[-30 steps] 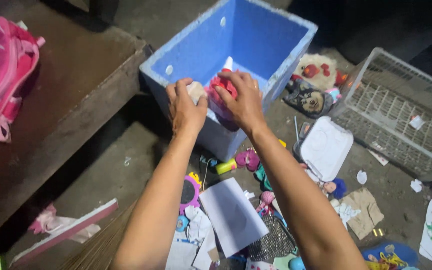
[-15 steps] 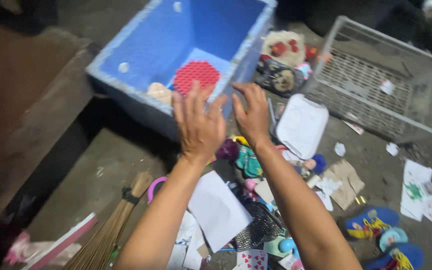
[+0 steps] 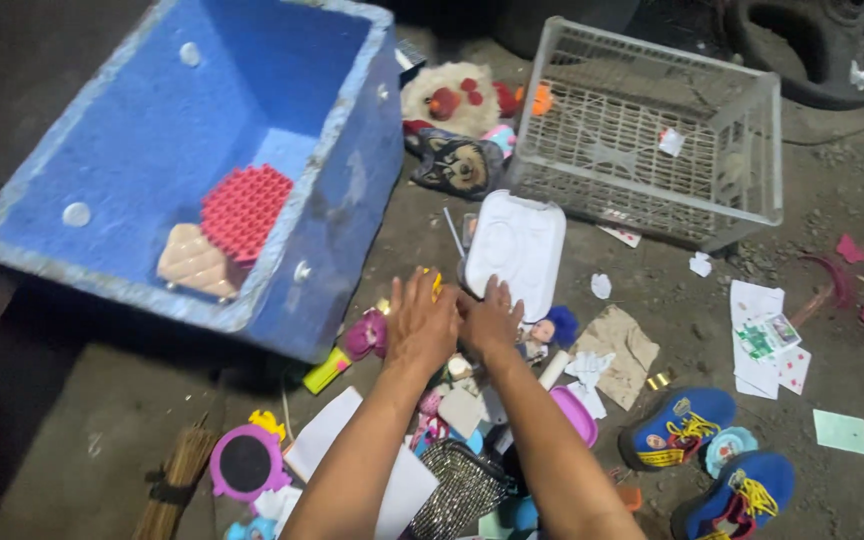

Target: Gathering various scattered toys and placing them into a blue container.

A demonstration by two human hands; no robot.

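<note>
Both arms stretched forward from the bottom edge, forearms nearly parallel, hands side by side and touching over the heap of small toys (image 3: 472, 390) on the concrete floor (image 3: 102, 420). Left hand (image 3: 422, 322) palm down, fingers spread and extended, lying flat on the heap beside a purple toy (image 3: 365, 335); nothing visibly gripped. Right hand (image 3: 489, 318) palm down too, fingers loosely curved, fingertips just short of the white plastic case (image 3: 515, 243); whether anything sits under the palm cannot be told. Small blue-haired doll (image 3: 544, 331) just right of the right hand.

Compared with half a second ago: hands lowered from the rim of the blue foam box (image 3: 342, 200) down to the heap, no longer raised in the air. Box now well left of the hands, its inside open to view, with the red studded piece (image 3: 244, 210) and the quilted beige pouch (image 3: 195, 263) lying on its bottom, touching each other. A second ago, both hands above the box holding those items.

White wire basket (image 3: 652, 130) on its side at upper right, plush toys (image 3: 455, 130) between it and the box. Blue slippers (image 3: 697, 440) at lower right, round pink mirror (image 3: 244, 462) and broom (image 3: 167, 490) at lower left.
</note>
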